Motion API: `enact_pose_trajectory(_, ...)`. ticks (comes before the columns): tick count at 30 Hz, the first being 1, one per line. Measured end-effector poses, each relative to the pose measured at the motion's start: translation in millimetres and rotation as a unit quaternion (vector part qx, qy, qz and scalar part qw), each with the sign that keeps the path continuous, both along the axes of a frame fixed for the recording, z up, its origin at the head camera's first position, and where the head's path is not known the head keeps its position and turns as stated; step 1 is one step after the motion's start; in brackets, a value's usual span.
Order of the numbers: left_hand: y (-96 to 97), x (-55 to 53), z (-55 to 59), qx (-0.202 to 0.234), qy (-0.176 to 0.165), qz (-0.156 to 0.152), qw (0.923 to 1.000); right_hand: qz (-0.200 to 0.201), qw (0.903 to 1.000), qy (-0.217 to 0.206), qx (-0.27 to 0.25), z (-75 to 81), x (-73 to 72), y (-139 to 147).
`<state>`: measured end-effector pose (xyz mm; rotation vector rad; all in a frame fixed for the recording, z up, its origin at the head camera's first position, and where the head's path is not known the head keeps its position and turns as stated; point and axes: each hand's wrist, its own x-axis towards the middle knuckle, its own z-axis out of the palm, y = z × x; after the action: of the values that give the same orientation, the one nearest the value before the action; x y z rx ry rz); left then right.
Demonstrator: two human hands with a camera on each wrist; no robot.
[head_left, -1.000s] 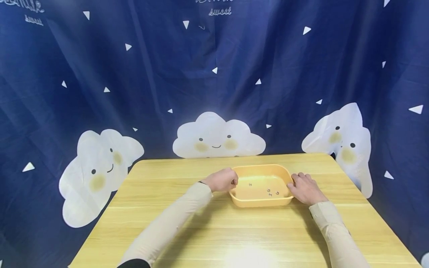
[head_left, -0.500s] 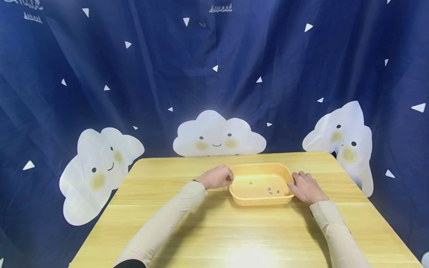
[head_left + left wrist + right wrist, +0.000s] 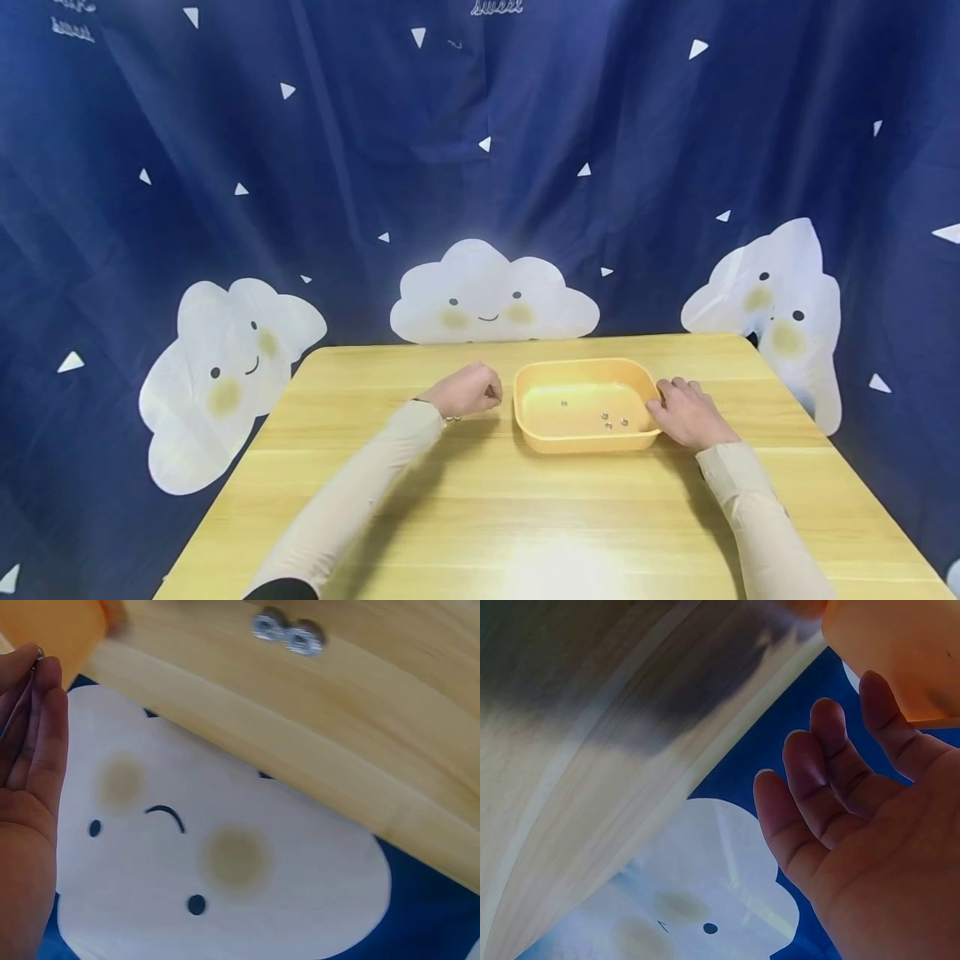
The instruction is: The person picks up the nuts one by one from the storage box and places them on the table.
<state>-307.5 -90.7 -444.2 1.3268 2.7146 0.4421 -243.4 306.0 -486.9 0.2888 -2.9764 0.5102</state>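
Note:
My left hand (image 3: pixel 467 390) is over the table left of a yellow plastic tray (image 3: pixel 585 444). Its thumb and forefinger pinch a small silvery metal piece (image 3: pixel 40 653), mostly hidden by the fingertips. Two round metal pieces (image 3: pixel 304 637), ring-like and slightly blurred, lie side by side on the table under the left wrist. Inside the tray are several similar small pieces (image 3: pixel 604 416). On the tray's right end, my right hand (image 3: pixel 686 414) grips the rim, thumb at the inner side and fingers outside. The right wrist view shows its fingers (image 3: pixel 840 757) loosely bent, with the thumb hidden.
The tray stands on a light wooden table (image 3: pixel 480 508), toward its far edge. Behind the table hangs a dark blue curtain (image 3: pixel 480 192) printed with white clouds and triangles.
The left hand has moved left, away from the tray's left rim, and the two metal pieces on the table have come into view beneath its wrist. The right hand stays at the tray.

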Motion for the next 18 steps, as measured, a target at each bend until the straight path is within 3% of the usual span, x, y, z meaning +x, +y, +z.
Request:
enact_pose_trajectory(8,-19.3,-4.7,-10.0,0.012,-0.009,0.017,0.9997,0.000,1.0000,-0.004,0.006,2.5,5.7,7.1)
enact_pose_trajectory(18,-54.8,-6.3,-22.5,0.004,-0.024,0.076,0.9968,0.008,0.9999,-0.005,0.005,2.0,-0.8,0.7)
